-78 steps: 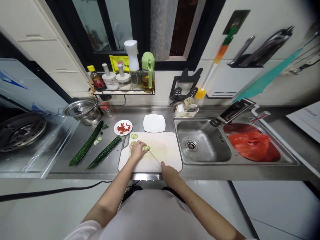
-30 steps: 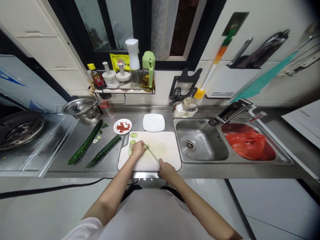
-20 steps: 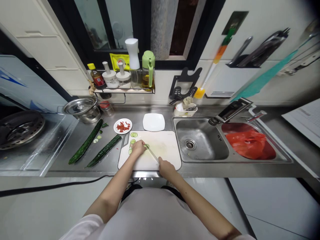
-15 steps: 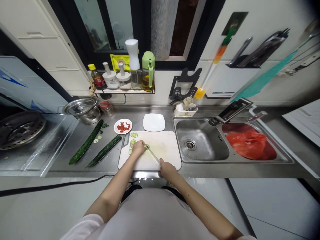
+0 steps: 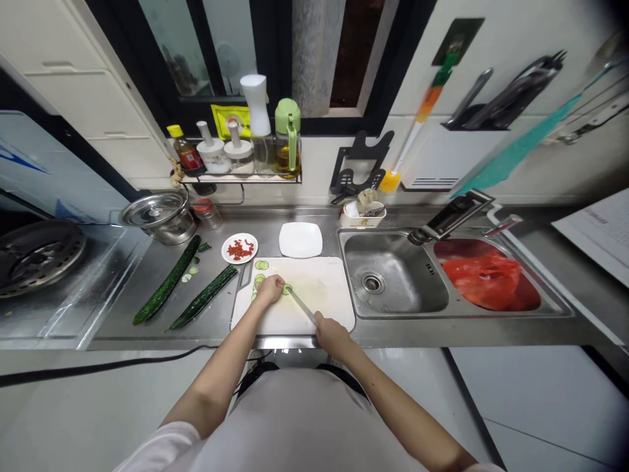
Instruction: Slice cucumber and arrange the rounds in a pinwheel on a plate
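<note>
A white cutting board [image 5: 319,288] lies on the steel counter in front of me. My left hand [image 5: 269,290] is curled over a short piece of cucumber [image 5: 287,289] on the board's left part and holds it down. My right hand [image 5: 331,333] grips the handle of a knife [image 5: 301,304], whose blade points up-left and meets the cucumber end. Thin cucumber slices [image 5: 262,265] lie on the board beyond and beside my left hand.
Two long cucumbers [image 5: 167,280] [image 5: 204,297] lie left of the board. A small plate of chopped red chilli [image 5: 239,248] and an empty white plate [image 5: 300,239] sit behind it. The sink [image 5: 393,282] is right, with a red basin [image 5: 486,282]. A lidded pot [image 5: 158,215] stands far left.
Both hands stay on the board in nearly the same place; the knife blade has shifted slightly against the cucumber piece. The view has drifted a little.
</note>
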Demonstrator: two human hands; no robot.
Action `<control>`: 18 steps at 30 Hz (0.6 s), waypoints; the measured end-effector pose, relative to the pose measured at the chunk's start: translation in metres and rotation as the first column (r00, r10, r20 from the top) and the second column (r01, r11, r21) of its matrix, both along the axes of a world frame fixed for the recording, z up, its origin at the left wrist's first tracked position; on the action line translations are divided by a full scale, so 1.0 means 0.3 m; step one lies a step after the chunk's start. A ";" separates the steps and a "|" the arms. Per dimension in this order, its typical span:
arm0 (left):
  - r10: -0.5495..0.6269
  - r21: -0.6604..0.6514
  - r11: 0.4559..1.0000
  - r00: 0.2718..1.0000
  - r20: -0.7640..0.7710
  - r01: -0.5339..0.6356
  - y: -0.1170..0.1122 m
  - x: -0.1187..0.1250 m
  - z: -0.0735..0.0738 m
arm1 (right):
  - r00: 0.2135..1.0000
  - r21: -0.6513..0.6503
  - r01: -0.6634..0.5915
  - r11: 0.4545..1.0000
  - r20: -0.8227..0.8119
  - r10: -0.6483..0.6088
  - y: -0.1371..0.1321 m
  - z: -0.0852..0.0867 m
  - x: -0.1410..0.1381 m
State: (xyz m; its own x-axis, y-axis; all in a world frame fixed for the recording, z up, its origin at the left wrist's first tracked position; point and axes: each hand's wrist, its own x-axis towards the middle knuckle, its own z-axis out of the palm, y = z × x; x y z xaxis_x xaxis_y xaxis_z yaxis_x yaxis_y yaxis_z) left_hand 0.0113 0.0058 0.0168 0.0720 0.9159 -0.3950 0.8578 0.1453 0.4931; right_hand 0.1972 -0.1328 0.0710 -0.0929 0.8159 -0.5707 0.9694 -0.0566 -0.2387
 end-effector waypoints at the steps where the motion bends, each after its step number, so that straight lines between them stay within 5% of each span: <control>1: -0.011 0.001 1.000 1.000 -0.005 0.011 0.002 -0.001 0.005 | 1.000 0.001 0.001 1.000 -0.002 -0.001 0.002 0.002 0.001; 18: -0.017 -0.019 1.000 0.999 -0.047 0.016 0.012 0.011 0.016 | 1.000 0.012 0.005 1.000 -0.001 -0.005 0.019 -0.020 -0.021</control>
